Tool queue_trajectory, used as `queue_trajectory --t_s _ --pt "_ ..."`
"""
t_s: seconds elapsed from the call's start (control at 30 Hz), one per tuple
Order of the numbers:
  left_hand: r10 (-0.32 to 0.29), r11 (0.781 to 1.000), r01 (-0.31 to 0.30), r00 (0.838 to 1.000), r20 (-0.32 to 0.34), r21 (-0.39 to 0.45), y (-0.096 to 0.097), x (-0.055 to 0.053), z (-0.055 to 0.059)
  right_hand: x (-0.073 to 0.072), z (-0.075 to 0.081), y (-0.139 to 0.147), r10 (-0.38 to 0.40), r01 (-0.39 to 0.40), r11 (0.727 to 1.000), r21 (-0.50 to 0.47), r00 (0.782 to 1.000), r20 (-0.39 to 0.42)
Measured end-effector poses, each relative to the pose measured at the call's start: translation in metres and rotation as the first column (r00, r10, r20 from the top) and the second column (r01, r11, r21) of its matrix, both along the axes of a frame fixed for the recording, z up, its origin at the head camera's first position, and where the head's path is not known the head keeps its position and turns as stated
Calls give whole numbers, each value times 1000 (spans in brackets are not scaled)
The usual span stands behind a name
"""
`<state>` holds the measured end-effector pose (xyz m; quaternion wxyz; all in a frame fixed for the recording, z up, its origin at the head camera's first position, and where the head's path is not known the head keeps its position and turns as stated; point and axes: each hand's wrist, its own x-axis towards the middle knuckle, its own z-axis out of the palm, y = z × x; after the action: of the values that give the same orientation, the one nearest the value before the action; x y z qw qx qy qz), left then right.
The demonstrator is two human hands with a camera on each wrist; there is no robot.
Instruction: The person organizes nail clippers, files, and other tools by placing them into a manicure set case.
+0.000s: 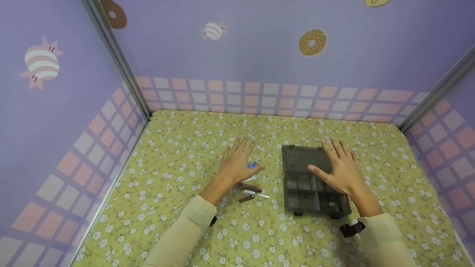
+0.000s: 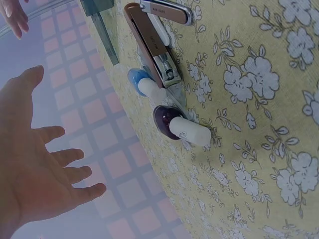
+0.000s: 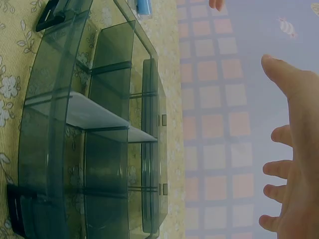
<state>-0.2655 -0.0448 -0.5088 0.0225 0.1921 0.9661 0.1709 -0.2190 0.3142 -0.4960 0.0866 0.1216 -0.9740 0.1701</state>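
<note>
My left hand [image 1: 236,161], fingers straight, hovers over a small group of nail things and holds nothing. In the left wrist view these are a large brown nail clipper [image 2: 153,42], a smaller clipper [image 2: 169,11], a bottle with a blue body and white cap [image 2: 137,77], and a dark red nail polish bottle [image 2: 164,119] with a white cap. The hand hides part of the group in the head view. My right hand [image 1: 343,168] is spread above a dark see-through compartment box [image 1: 300,157], whose lid lies folded back. Its compartments [image 3: 107,159] have a pale divider [image 3: 97,114].
A flowered yellow-green cloth [image 1: 178,193] covers the table. Purple walls [image 1: 256,55] with metal corner posts [image 1: 118,59] stand at the back and both sides. A small brown-handled tool [image 1: 246,198] and a shiny blade-like piece [image 1: 262,195] lie nearest me in the group.
</note>
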Motion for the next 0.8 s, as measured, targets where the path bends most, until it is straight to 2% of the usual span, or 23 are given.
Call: queue_trajectory --t_s 0.3,0.47,0.6,0.8 --pt "-31 999 32 999 -12 42 -7 0 -1 6 0 7 5 -5 1000 -23 1000 -2" --pt "-26 996 25 999 18 91 -20 4 -9 10 -6 16 3 0 995 -100 1000 30" --pt "-13 990 6 999 45 140 -35 5 -20 14 -14 27 0 19 978 -210 996 90" --pt "2 981 -21 995 98 192 -51 4 -32 22 -31 48 -7 71 931 -357 984 176"
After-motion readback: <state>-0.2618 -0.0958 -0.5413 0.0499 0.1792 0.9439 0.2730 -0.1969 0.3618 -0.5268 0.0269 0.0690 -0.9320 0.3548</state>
